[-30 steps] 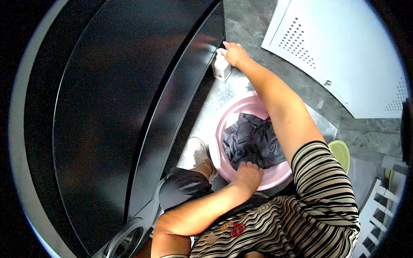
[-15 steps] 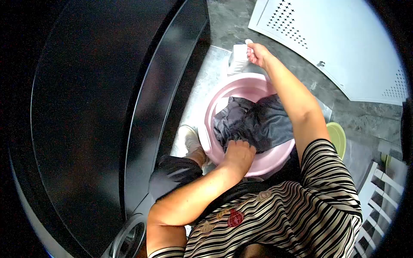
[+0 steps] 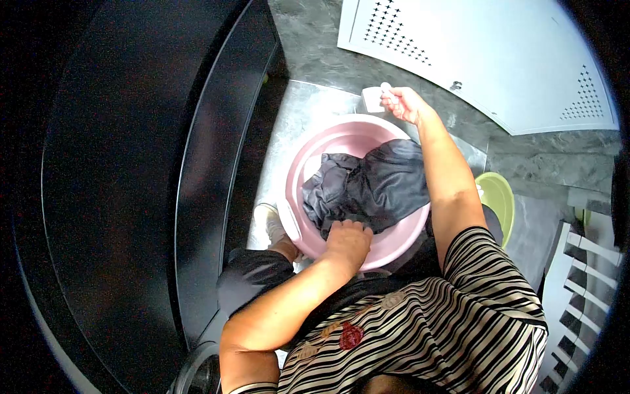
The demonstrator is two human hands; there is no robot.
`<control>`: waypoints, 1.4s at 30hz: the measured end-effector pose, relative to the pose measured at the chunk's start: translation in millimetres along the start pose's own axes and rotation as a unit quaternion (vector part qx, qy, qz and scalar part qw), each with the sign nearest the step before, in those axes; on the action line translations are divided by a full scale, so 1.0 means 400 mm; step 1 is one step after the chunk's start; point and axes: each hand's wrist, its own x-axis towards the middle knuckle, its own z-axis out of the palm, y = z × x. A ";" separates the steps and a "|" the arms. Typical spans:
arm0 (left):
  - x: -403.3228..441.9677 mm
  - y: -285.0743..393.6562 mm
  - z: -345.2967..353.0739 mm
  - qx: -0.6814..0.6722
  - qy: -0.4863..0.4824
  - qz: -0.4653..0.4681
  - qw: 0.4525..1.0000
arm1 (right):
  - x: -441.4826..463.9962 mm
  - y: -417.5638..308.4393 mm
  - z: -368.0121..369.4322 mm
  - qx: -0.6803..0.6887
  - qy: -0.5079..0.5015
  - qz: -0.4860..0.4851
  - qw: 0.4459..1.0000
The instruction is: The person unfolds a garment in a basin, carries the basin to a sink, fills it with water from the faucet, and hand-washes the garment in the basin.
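Note:
Dark grey cloth, perhaps a garment [image 3: 387,177], lies bunched inside a pink basin [image 3: 293,154] between my legs. My left hand [image 3: 348,243] rests at the basin's near side, its fingers bent over the cloth's near edge; the fingertips are hidden in the folds. Beyond the basin's far rim, my right hand [image 3: 405,105] is closed around a small white item with a rounded end [image 3: 386,87]. A white container [image 3: 373,100] is right beside those fingers; whether the item is joined to it, I cannot tell.
A tall black cabinet or appliance [image 3: 216,164] stands on the left. White perforated doors [image 3: 472,59] line the far side. A green basin [image 3: 500,200] sits to the right, with a white slatted rack [image 3: 577,282] nearer me. My shoe [image 3: 268,223] is left of the pink basin.
My right hand with the small white item has moved nearer me and slightly right. The view has shifted, so the basin appears farther left. My left hand stays on the cloth.

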 end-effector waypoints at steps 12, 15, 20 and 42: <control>-0.001 0.004 0.017 0.033 0.001 -0.004 0.999 | -0.009 0.070 0.026 -0.007 0.025 -0.118 0.993; -0.002 0.008 0.016 0.046 0.004 -0.001 0.999 | -0.009 0.067 0.021 -0.014 0.023 -0.115 0.993; -0.006 0.007 0.022 0.040 -0.004 0.007 0.999 | -0.006 0.074 0.029 -0.035 0.066 -0.110 0.991; 0.103 -0.233 0.077 -0.087 0.076 -0.197 0.974 | -0.229 -0.014 0.072 -0.241 0.116 -0.177 0.947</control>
